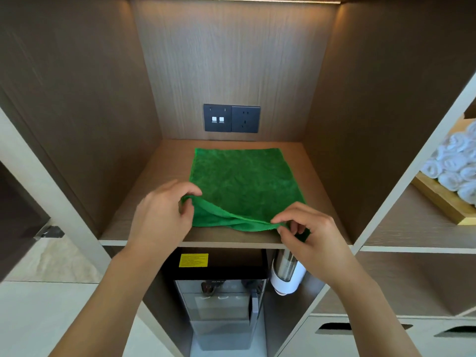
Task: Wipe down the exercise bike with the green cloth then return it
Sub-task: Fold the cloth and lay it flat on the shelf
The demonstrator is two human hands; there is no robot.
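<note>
Green cloth (244, 181) lies flat on shelf (144, 228), near edge lifted. Left hand (159, 215) and right hand (309, 235) each pinch a front corner; probably pickup. Lift both corners evenly, bike unseen.

The square terry cloth (243, 184) is bright, even green with no print. The wooden shelf board (159, 176) under it is warm tan, and the panelled alcove back wall (231, 60) shows grey-brown vertical grain. The twin wall socket plate (231, 118) is dark charcoal with two white squares. Below, the metal water dispenser (219, 305) looks silver-grey, black on top, bearing a yellow label (193, 260). Rolled towels (458, 166) at right appear white.
</note>
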